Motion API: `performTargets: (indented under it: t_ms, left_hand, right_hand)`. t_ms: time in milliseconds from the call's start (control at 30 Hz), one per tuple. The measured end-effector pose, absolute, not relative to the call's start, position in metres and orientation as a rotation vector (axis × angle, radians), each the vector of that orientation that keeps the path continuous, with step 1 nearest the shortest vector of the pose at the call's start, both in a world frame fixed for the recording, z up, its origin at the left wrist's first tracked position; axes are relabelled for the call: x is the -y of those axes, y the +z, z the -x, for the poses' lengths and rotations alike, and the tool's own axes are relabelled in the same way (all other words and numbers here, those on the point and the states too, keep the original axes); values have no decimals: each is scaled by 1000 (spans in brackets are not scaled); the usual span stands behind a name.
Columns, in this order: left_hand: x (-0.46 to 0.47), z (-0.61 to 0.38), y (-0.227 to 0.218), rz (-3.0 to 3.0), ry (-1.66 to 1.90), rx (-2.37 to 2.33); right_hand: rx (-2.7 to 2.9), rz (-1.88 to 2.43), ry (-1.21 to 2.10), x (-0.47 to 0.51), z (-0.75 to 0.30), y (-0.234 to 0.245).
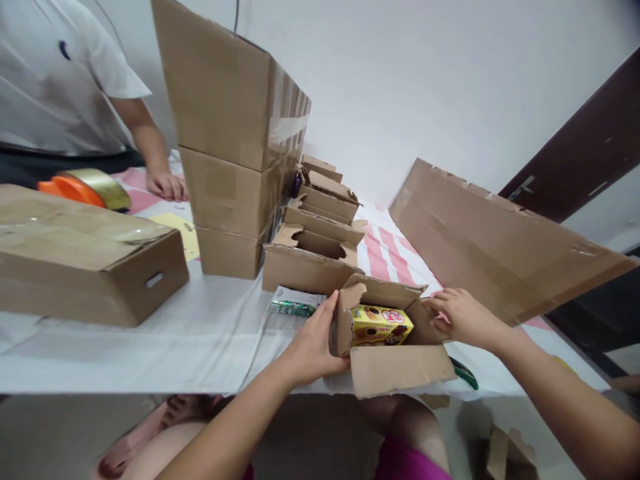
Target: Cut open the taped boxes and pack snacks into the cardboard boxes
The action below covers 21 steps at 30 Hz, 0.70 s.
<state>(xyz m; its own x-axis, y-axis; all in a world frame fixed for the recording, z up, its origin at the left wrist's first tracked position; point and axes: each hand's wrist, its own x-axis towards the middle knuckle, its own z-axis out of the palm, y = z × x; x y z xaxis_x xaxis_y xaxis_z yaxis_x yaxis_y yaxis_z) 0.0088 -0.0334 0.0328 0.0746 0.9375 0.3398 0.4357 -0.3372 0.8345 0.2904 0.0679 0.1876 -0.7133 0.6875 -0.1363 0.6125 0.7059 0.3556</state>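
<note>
A small open cardboard box sits at the table's near edge with a yellow snack packet inside. My left hand grips the box's left wall, fingers wrapped round it. My right hand presses on the box's right flap, fingers bent against the cardboard. A green-and-white packet lies on the table just left of the box.
Several open small boxes line up behind it. A tall stack of taped cartons stands at centre, a flat carton at left, a large flattened carton at right. Another person's hand rests near an orange tape dispenser.
</note>
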Motion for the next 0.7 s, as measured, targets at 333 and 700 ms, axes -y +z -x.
performTargets:
  t_ms: [333, 700]
  left_hand:
    - [32, -10, 22, -1968, 1203, -1320]
    - [59, -5, 22, -2102, 1394, -1349]
  right_hand:
    - [-2769, -1037, 232, -62, -273, 156]
    - [-2921, -1070, 31, -21, -251, 171]
